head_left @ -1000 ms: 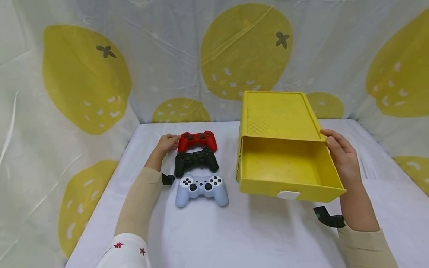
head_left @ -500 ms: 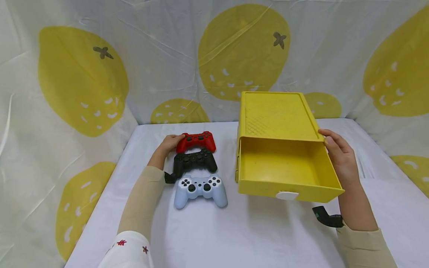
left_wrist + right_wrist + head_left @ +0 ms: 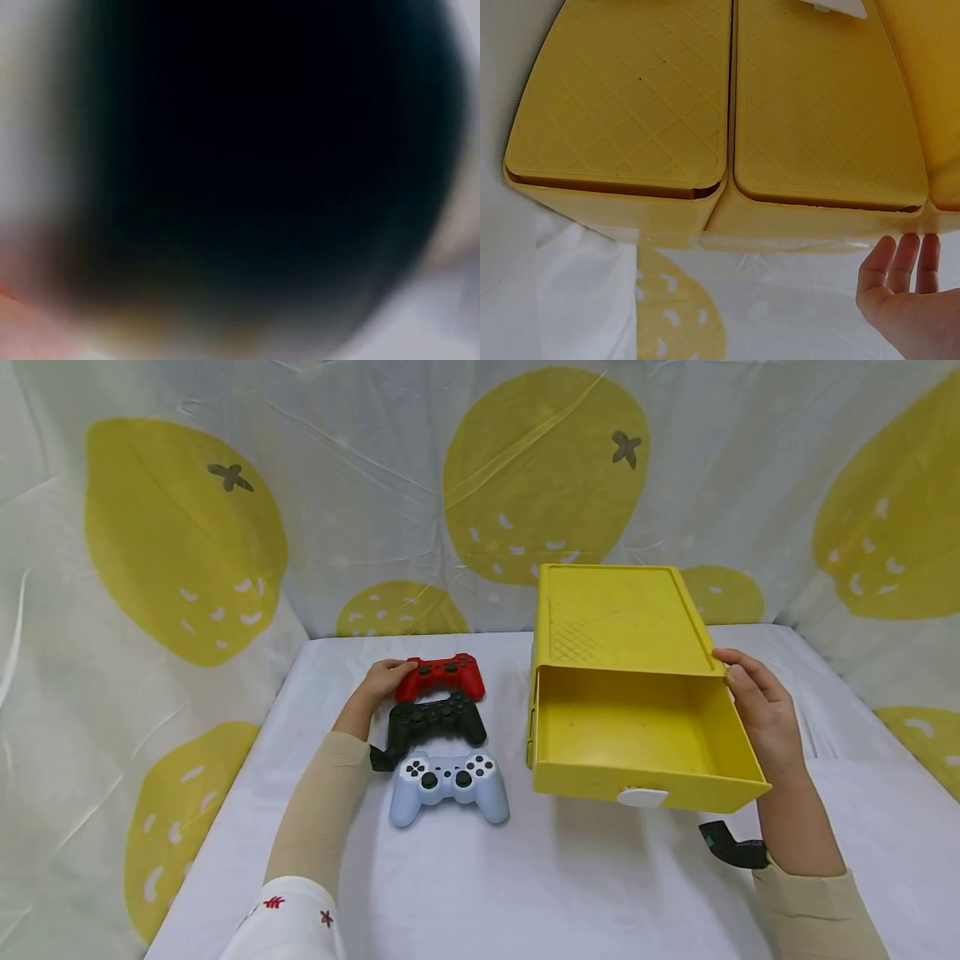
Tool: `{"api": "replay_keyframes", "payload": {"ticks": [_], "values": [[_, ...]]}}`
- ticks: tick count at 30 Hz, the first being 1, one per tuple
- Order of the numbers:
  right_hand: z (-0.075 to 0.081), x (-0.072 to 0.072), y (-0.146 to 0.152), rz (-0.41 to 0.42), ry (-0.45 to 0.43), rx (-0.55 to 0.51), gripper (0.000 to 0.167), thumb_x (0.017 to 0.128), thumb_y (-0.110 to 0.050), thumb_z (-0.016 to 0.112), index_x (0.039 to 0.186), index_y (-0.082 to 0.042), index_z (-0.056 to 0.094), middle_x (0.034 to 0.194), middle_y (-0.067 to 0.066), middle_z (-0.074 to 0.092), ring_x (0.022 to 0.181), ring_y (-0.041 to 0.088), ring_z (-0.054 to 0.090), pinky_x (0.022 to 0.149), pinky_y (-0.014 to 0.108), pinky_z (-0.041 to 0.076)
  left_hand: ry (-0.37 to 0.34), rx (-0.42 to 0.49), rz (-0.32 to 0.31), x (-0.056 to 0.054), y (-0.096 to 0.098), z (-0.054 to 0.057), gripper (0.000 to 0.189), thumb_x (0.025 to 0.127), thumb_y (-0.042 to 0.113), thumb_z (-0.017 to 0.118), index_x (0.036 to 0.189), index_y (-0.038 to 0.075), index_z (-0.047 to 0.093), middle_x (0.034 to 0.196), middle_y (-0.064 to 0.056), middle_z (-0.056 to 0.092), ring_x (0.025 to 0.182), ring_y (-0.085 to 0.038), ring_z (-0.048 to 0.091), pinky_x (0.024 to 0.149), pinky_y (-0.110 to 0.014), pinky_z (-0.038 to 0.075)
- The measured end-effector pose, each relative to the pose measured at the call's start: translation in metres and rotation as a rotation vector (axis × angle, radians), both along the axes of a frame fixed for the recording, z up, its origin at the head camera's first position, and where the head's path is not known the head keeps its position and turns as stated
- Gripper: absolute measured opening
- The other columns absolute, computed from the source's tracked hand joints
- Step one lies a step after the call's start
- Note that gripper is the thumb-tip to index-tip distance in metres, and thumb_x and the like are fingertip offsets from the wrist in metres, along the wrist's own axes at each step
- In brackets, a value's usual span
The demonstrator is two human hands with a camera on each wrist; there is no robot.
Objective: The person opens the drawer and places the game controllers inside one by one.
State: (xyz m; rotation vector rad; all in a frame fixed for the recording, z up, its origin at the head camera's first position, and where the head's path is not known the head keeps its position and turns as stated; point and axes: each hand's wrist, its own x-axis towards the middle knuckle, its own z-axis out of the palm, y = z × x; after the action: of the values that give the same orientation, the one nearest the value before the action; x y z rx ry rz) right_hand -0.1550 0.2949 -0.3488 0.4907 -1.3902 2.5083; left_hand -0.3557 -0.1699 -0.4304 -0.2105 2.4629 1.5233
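In the head view, my left hand (image 3: 381, 681) pinches the left end of a red game controller (image 3: 468, 677), thumb on top. Just in front of it lies a black game controller (image 3: 438, 718), then a pale blue one (image 3: 450, 785). To the right stands a yellow drawer unit (image 3: 622, 618) with its top drawer (image 3: 622, 783) pulled out and nothing inside. My right hand (image 3: 768, 714) rests against its right side near the top front corner. Bent fingertips (image 3: 906, 251) touch that side in the right wrist view. A dark blur fills most of the left wrist view.
A white cloth (image 3: 525, 893) covers the table. Behind it hangs a white curtain (image 3: 360, 485) printed with large lemons. Lower drawer fronts (image 3: 622, 97) with a diamond pattern show in the right wrist view. The pulled-out drawer juts toward me.
My left hand has moved right, from beside the red game controller onto its left end, and now grips it. My right hand and the drawer unit have kept their places.
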Motion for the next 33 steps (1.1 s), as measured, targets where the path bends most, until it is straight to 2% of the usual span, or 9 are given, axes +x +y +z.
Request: {"api": "replay_keyframes", "payload": {"ticks": [4,9,10,15,23,28,33], "values": [[0.0,0.0,0.0,0.017,0.01,-0.009,0.03,0.103,-0.004,0.042,0.126,0.001,0.06,0.113,0.009,0.061,0.089,0.017,0.065,0.071,0.025,0.056,0.041,0.041,0.032,0.003,0.002,0.0,0.057,0.097,0.035,0.056,0.141,0.0,0.047,0.142,-0.021,0.045,0.12,-0.028,0.047,0.094,-0.032,0.043],[-0.001,-0.001,0.001,0.063,0.032,-0.023,0.03,0.104,-0.003,0.04,0.127,0.001,0.059,0.115,0.01,0.06,0.091,0.018,0.065,0.072,0.027,0.055,0.051,0.137,0.088,0.005,0.0,-0.001,0.056,0.095,0.037,0.059,0.145,0.014,0.048,0.148,-0.016,0.038,0.115,-0.028,0.049,0.082,-0.028,0.048],[-0.001,-0.001,0.002,0.067,0.032,-0.026,0.03,0.104,-0.003,0.04,0.127,0.001,0.059,0.115,0.01,0.06,0.091,0.018,0.065,0.073,0.027,0.055,0.047,0.166,0.105,0.005,-0.001,-0.002,0.056,0.095,0.037,0.06,0.145,0.016,0.048,0.147,-0.016,0.039,0.112,-0.027,0.051,0.077,-0.026,0.049],[-0.002,-0.002,0.002,0.068,0.033,-0.027,0.031,0.104,-0.003,0.039,0.127,0.001,0.059,0.115,0.01,0.06,0.091,0.018,0.065,0.072,0.027,0.055,0.04,0.29,0.171,0.005,-0.004,-0.005,0.054,0.093,0.034,0.063,0.142,0.015,0.052,0.14,-0.018,0.045,0.097,-0.022,0.053,0.061,-0.022,0.051],[-0.002,-0.002,0.002,0.076,0.033,-0.034,0.031,0.104,-0.002,0.038,0.127,0.001,0.059,0.115,0.01,0.061,0.092,0.018,0.065,0.072,0.027,0.056,0.086,0.361,0.282,0.01,-0.01,-0.009,0.05,0.091,0.033,0.068,0.136,0.014,0.058,0.137,-0.014,0.047,0.097,-0.02,0.052,0.064,-0.02,0.049],[-0.001,-0.004,0.003,0.1,0.039,-0.049,0.032,0.104,-0.002,0.037,0.127,0.002,0.058,0.115,0.01,0.06,0.093,0.019,0.065,0.074,0.028,0.055,0.13,0.396,0.325,0.012,-0.012,-0.006,0.05,0.09,0.03,0.069,0.136,0.013,0.058,0.139,-0.015,0.047,0.097,-0.017,0.054,0.067,-0.018,0.048],[-0.001,-0.004,0.003,0.094,0.036,-0.044,0.032,0.104,-0.002,0.037,0.128,0.002,0.058,0.116,0.011,0.06,0.092,0.019,0.065,0.074,0.028,0.055,0.135,0.473,0.368,0.016,-0.012,0.0,0.05,0.091,0.026,0.068,0.137,0.012,0.057,0.136,-0.018,0.052,0.094,-0.017,0.058,0.064,-0.019,0.051]]}}
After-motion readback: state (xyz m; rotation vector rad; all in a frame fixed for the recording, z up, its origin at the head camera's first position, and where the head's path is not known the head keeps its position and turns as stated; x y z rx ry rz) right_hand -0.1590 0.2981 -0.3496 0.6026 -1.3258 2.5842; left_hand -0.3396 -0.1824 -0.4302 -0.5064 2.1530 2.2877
